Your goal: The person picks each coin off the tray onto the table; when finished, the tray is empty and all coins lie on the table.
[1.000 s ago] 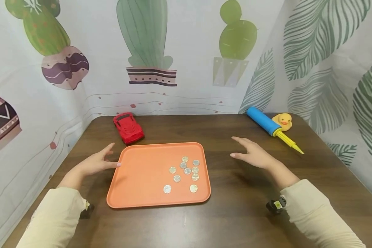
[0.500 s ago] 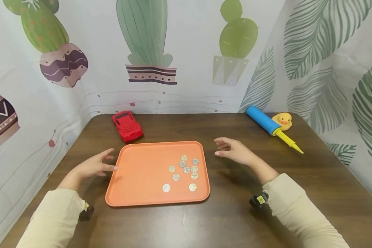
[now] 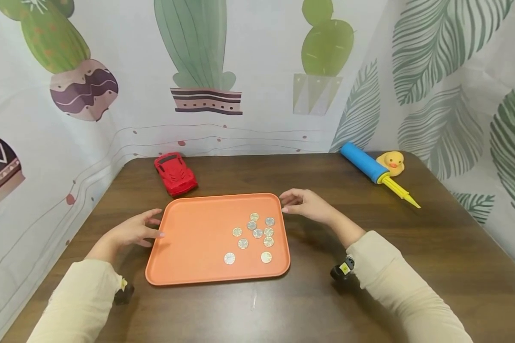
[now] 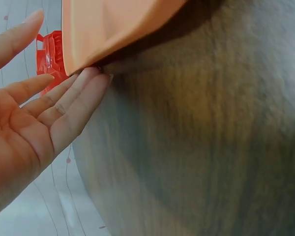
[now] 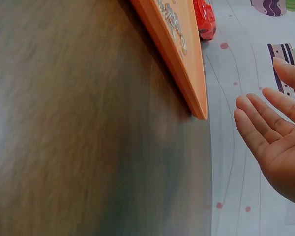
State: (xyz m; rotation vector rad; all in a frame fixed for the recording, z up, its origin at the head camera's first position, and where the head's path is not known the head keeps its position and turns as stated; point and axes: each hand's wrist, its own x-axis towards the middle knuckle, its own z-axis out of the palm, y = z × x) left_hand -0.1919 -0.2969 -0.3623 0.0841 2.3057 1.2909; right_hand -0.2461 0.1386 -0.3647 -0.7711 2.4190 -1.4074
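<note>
An orange rectangular tray [image 3: 193,238] lies flat on the dark wooden table. Several silver and gold-toned coins [image 3: 257,233] are spread over its right half. My left hand [image 3: 133,231] is at the tray's left edge; in the left wrist view, the fingertips of that hand [image 4: 34,118] meet the underside of the rim, and the thumb stands away from it. Beside the tray's far right corner is my right hand [image 3: 306,205], fingers loosely bent and holding nothing. The right wrist view shows this hand [image 5: 280,132] a little apart from the tray corner.
Behind the tray's far left corner sits a red toy car [image 3: 176,175]. At the back right lie a blue and yellow hand pump [image 3: 365,164] and a yellow rubber duck [image 3: 392,163]. A cactus-and-leaf printed cloth [image 3: 266,57] hangs along the table's back edge.
My right hand has moved left, from over the table to beside the tray's right edge. The left hand stays at the left edge, with only a slight shift. Tray and coins keep their places.
</note>
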